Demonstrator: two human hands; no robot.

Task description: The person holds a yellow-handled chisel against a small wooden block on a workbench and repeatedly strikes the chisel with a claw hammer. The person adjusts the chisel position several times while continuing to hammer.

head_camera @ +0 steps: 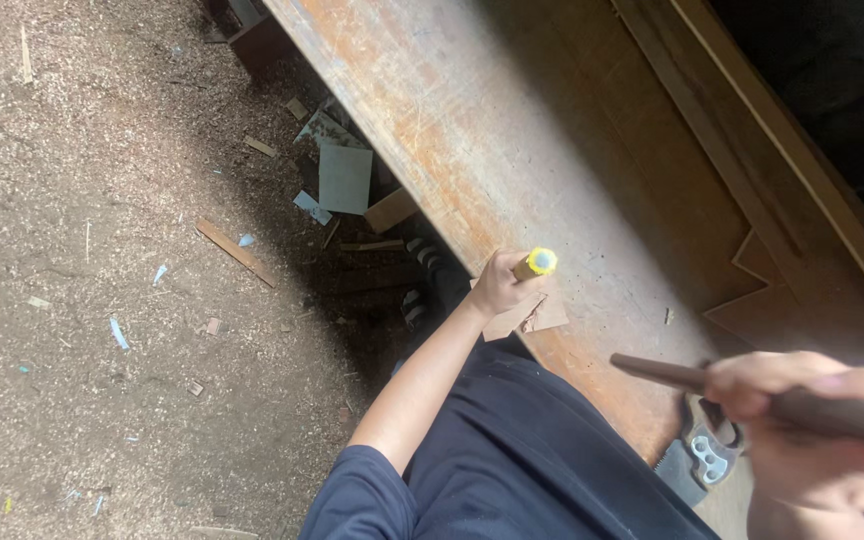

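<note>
While the left hand is wrapped tight around a yellow-capped tool handle, probably a chisel, it stands that tool upright on a small flat wood piece lying at the near edge of the worn workbench. That handle looks hard and stiff, plastic by the shine, so a fist round the middle like this seems the sensible hold, leaving the cap bare. The wood piece looks thin and light, so I'd guess it could skid or split easily. Over on the other side, the right hand is closed around a dark wooden handle, raised above the bench; its head is out of view, so can't say what it is. Looks solid and a bit weighty, though. A metal tool lies on the bench just under that hand.
</note>
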